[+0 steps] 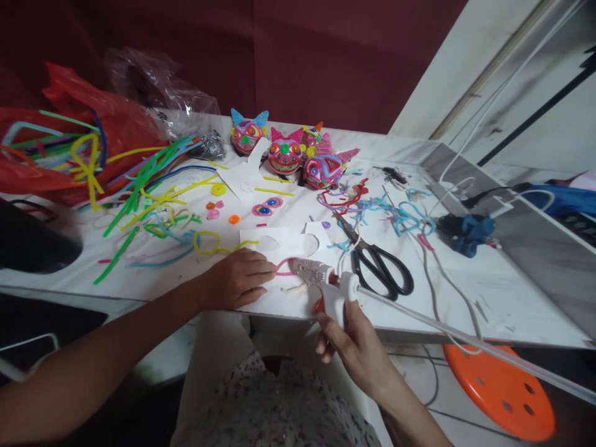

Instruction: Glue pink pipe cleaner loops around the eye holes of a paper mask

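Note:
My right hand (356, 344) is wrapped round the handle of a white hot glue gun (336, 298), with a long clear glue stick (419, 320) out of its back. The gun's nozzle points left, over a small loop of pink pipe cleaner (285, 263). My left hand (237, 279) rests at the table's front edge, fingers close together, their tips holding the left end of that loop. Just behind lies a white paper cut-out (288, 239) with eye-shaped parts. Black-handled scissors (384, 273) lie open to the right of the gun.
Several colourful decorated masks or heads (285, 152) stand at the back. Green and yellow pipe cleaners (139, 180) spill from a red plastic bag (116, 115) at left. White cables (433, 279) cross the table's right side. Below right is an orange stool (503, 391).

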{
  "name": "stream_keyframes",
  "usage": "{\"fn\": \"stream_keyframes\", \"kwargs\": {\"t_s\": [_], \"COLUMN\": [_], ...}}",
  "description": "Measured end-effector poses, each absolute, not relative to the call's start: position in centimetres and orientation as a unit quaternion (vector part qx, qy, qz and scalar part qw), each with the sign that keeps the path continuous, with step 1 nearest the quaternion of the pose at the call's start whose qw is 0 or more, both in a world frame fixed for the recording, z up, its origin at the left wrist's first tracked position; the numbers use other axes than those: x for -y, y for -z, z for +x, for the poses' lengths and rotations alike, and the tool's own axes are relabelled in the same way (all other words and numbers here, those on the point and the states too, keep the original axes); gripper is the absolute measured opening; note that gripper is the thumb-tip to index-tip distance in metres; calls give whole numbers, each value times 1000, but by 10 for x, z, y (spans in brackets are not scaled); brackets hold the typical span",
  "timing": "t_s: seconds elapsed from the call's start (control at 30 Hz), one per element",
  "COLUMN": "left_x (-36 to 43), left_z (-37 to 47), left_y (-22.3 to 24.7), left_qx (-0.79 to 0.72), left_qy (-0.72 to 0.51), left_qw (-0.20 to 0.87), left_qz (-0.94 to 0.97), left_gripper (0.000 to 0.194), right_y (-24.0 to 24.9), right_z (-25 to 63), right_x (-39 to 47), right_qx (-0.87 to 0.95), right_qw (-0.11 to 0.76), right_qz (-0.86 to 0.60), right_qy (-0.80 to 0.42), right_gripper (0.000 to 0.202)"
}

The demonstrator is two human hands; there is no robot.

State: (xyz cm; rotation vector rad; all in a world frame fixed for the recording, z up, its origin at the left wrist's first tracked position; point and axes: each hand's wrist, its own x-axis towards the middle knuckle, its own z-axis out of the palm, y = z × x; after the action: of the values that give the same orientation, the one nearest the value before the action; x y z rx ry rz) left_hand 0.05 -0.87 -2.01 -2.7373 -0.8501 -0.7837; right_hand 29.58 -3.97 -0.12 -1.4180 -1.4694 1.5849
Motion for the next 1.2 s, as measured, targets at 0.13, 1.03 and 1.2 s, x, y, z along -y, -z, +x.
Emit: {"fn": "stream_keyframes", "kwargs": {"t_s": [0.13, 1.03, 1.2], "left_x": [8, 9, 9], "left_z": [0, -2, -1], "left_y": [21, 24, 22], "left_qx": [284, 300, 295], "left_qy": [262, 249, 251], "left_qw": [86, 62, 74], "left_qz": [-918, -919, -919], "left_gripper": [21, 24, 22], "right_y": [1, 3, 2], "right_z": [294, 298, 296], "right_x": [39, 42, 42], "right_qx": [544, 569, 562], "right_qw": [275, 261, 275], "right_qz": [-532, -503, -509], "right_qy": [-588, -596, -592], "right_gripper": [45, 35, 38]}}
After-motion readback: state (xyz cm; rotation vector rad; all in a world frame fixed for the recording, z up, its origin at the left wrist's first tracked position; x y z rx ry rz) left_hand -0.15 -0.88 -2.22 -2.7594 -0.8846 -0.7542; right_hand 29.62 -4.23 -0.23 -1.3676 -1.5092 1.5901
